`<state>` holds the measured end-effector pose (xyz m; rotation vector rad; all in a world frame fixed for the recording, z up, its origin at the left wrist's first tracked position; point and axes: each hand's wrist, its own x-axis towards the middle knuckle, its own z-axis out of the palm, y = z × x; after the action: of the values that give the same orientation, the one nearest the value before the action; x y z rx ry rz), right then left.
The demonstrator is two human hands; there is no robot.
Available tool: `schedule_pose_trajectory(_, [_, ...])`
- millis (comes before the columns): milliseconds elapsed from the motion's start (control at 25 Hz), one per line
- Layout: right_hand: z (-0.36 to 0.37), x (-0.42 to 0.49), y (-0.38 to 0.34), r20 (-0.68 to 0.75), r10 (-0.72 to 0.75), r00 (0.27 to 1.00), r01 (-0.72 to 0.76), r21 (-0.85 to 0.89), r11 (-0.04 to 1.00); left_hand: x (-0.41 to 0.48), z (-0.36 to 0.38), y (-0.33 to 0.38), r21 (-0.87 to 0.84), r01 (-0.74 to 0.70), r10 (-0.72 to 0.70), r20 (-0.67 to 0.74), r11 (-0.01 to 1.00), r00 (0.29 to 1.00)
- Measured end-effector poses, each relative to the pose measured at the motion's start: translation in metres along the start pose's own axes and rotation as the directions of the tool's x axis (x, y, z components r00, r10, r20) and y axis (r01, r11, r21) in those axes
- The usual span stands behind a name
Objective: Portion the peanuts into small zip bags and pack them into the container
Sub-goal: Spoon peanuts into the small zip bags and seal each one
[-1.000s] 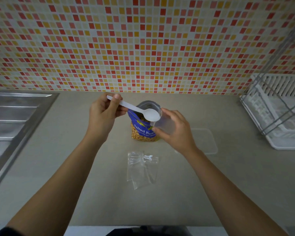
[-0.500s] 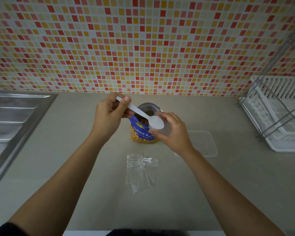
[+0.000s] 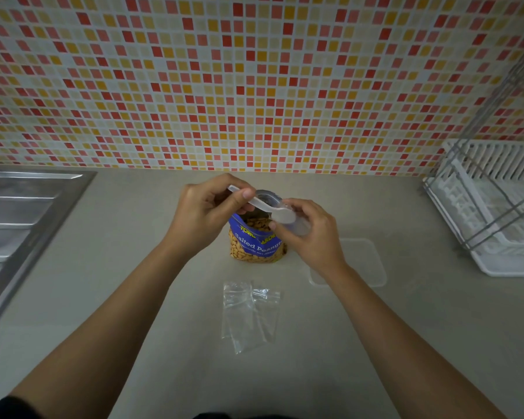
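Two hands work close together over the peanut pouch [image 3: 254,247], which stands open directly beneath both grips, nuts showing in its mouth and through its clear lower panel. The left hand [image 3: 206,216] pinches the handle of a white plastic spoon [image 3: 263,205] between thumb and curled fingers. The right hand [image 3: 313,237] curls round a small clear zip bag [image 3: 300,228], with the bag's mouth turned toward the spoon. The clear container [image 3: 363,261] lies on the counter just right of the right-hand grip and looks unfilled. Two spare zip bags [image 3: 248,316] lie flat on the person's side of both grips, well apart from them.

Against the frame a second ago, the left hand has drawn in toward the right, so the gap between the two grips has closed. The left thumb now sits further along the handle. The spoon bowl, which hung over the pouch's mouth, now sits at the mouth of the held bag, touching it or just inside; I cannot tell which. No peanuts are plainly visible in the bowl or the held bag.

My reading is that this is a first scoop being delivered or lined up, so portioning has barely started. Pouch, container and spare bags keep their places on the counter.
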<state>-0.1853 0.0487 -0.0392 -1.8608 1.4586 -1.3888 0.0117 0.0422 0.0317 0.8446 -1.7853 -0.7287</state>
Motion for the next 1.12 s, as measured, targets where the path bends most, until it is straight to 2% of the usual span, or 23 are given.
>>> schedule_pose_trajectory(120, [0.0,0.002,0.002,0.026,-0.029,0.999,0.03,-0.03,0.999,0.004,-0.003,-0.006,-0.001,0.007,-0.007,-0.013,1.0,1.0])
schedule_pose_trajectory(280, [0.006,0.004,0.003,0.046,-0.042,0.998,0.044,-0.047,0.998,0.007,-0.004,-0.012,-0.062,0.093,-0.098,-0.086,0.994,0.991])
schedule_pose_trajectory(360, [0.005,0.004,0.006,0.022,-0.036,0.999,0.037,-0.054,0.998,0.01,-0.007,-0.015,-0.072,0.101,-0.113,-0.185,0.992,0.976])
schedule_pose_trajectory(440, [0.003,0.005,0.009,0.003,-0.025,1.0,0.026,-0.067,0.997,0.016,-0.014,-0.02,-0.184,0.162,-0.214,-0.312,0.97,0.926])
schedule_pose_trajectory(480, [0.002,0.005,0.011,-0.001,-0.022,1.0,0.022,-0.072,0.997,0.02,-0.016,-0.023,-0.213,0.212,-0.274,-0.329,0.954,0.904])
schedule_pose_trajectory(520, [0.001,0.005,0.012,-0.002,-0.018,1.0,0.018,-0.074,0.997,0.023,-0.017,-0.026,-0.178,0.271,-0.316,-0.309,0.946,0.897])
schedule_pose_trajectory(560, [0.001,0.006,0.014,0.0,-0.013,1.0,0.013,-0.073,0.997,0.025,-0.015,-0.031,-0.057,0.325,-0.328,-0.257,0.944,0.909])
schedule_pose_trajectory(600, [0.001,0.006,0.015,0.004,-0.008,1.0,0.008,-0.071,0.997,0.027,-0.011,-0.036,0.148,0.333,-0.307,-0.172,0.931,0.936])
schedule_pose_trajectory(640, [0.001,0.007,0.016,0.011,-0.002,1.0,0.003,-0.069,0.998,0.027,-0.005,-0.042,0.398,0.262,-0.257,-0.069,0.879,0.964])
schedule_pose_trajectory(680, [0.001,0.007,0.017,0.022,0.006,1.0,-0.004,-0.069,0.998,0.026,0.003,-0.047,0.619,0.141,-0.208,0.038,0.773,0.977])
schedule_pose_trajectory(720, [0.002,0.007,0.019,0.033,0.016,0.999,-0.014,-0.072,0.997,0.024,0.011,-0.051,0.761,0.034,-0.191,0.119,0.648,0.974])
schedule_pose_trajectory(760, [0.001,0.006,0.02,0.043,0.028,0.999,-0.025,-0.077,0.997,0.023,0.019,-0.054,0.833,-0.004,-0.219,0.15,0.553,0.964])
schedule_pose_trajectory(800, [0.001,0.005,0.021,0.053,0.04,0.998,-0.036,-0.082,0.996,0.022,0.026,-0.057,0.858,0.036,-0.275,0.125,0.513,0.953])
schedule_pose_trajectory(960, [0.0,0.004,0.023,0.06,0.042,0.997,-0.036,-0.1,0.994,0.03,0.037,-0.061,0.766,0.409,-0.49,-0.142,0.496,0.86])
schedule_pose_trajectory(1040, [0.0,0.004,0.023,0.067,0.042,0.997,-0.035,-0.106,0.994,0.034,0.037,-0.062,0.719,0.51,-0.544,-0.217,0.473,0.81])
schedule_pose_trajectory(1120, [0.0,0.004,0.023,0.075,0.049,0.996,-0.041,-0.109,0.993,0.035,0.037,-0.067,0.664,0.563,-0.558,-0.256,0.492,0.789])
